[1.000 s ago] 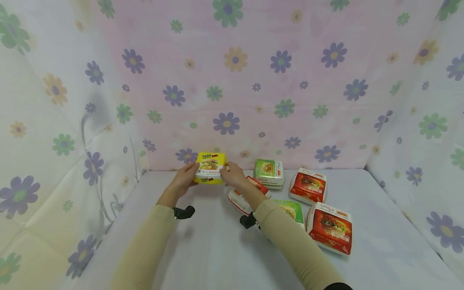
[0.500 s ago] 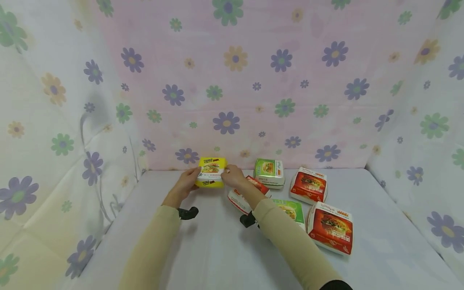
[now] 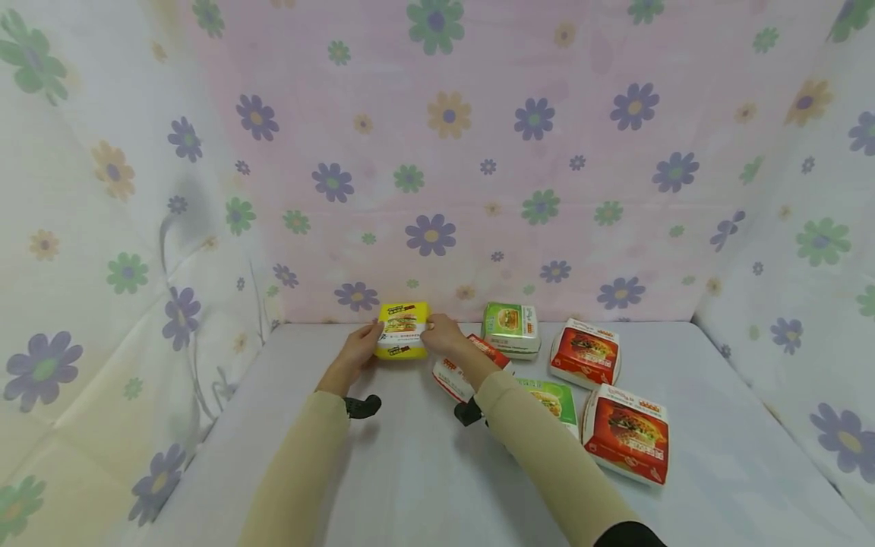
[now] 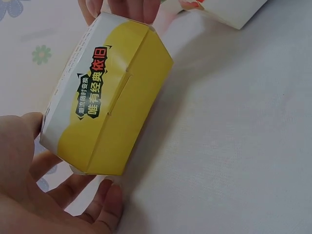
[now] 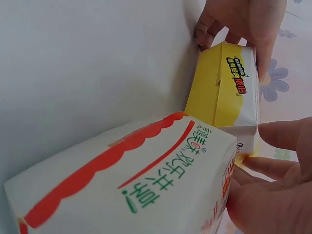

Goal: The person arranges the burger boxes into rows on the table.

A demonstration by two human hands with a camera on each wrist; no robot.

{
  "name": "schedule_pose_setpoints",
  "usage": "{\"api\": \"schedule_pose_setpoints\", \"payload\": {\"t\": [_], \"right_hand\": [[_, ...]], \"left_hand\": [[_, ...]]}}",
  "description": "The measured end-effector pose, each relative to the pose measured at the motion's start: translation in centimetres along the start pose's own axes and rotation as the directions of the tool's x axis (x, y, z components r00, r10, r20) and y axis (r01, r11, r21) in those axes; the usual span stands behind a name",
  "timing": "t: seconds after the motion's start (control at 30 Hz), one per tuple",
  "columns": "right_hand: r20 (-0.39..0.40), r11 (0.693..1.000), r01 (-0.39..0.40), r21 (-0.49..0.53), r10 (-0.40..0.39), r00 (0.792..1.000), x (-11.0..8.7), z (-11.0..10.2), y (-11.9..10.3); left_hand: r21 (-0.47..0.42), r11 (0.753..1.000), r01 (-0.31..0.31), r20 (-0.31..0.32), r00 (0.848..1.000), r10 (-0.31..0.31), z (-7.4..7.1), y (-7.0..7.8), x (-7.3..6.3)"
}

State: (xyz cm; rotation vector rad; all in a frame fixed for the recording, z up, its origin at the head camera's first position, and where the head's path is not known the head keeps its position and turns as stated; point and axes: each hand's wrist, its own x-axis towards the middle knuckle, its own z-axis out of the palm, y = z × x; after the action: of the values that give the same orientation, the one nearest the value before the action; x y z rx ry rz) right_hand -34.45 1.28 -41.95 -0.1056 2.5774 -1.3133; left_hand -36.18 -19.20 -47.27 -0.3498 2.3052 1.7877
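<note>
A yellow and white burger box (image 3: pixel 402 331) is at the far side of the table, between my two hands. My left hand (image 3: pixel 360 348) grips its left side, thumb at the upper edge and fingers lower down, as the left wrist view shows. At the opposite end my right hand (image 3: pixel 444 336) holds the box with thumb and fingers. The box's printed flap side (image 4: pixel 105 92) looks whole and closed. Whether its base touches the table I cannot tell. Close under my right hand lies a red and white burger box (image 5: pixel 122 170), partly hidden by my forearm in the head view.
A green and white box (image 3: pixel 510 330) stands at the back, right of my hands. Another green box (image 3: pixel 555 399) is partly covered by my right sleeve. Two red boxes (image 3: pixel 585 352) sit farther right. A flowered cloth wall (image 3: pixel 478 251) closes off the table's back edge.
Both hands have lowered the yellow burger box toward the table, and it has shifted slightly right. The other boxes keep their places; the head view has tilted slightly.
</note>
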Motion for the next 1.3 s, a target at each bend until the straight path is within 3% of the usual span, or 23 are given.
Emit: {"api": "schedule_pose_setpoints", "payload": {"t": [0.3,0.7,1.03,1.3], "right_hand": [[0.018,0.991,0.062,-0.118,-0.060,0.998,0.0,0.1,0.2],[0.036,0.969,0.039,-0.242,-0.031,0.999,-0.2,0.1,-0.2],[0.053,0.958,0.070,-0.278,-0.058,0.997,0.0,-0.1,-0.3],[0.068,0.931,0.157,-0.329,-0.143,0.987,-1.7,-2.1,-1.0]], "left_hand": [[0.011,1.000,0.009,0.012,1.000,-0.009,0.1,-0.5,0.5],[0.033,0.999,0.008,-0.004,1.000,-0.008,0.3,-0.5,1.2],[0.066,0.998,-0.005,0.004,1.000,0.005,-0.1,-0.5,0.5],[0.107,0.994,-0.026,-0.025,0.999,0.029,-1.2,-0.6,-0.3]]}}
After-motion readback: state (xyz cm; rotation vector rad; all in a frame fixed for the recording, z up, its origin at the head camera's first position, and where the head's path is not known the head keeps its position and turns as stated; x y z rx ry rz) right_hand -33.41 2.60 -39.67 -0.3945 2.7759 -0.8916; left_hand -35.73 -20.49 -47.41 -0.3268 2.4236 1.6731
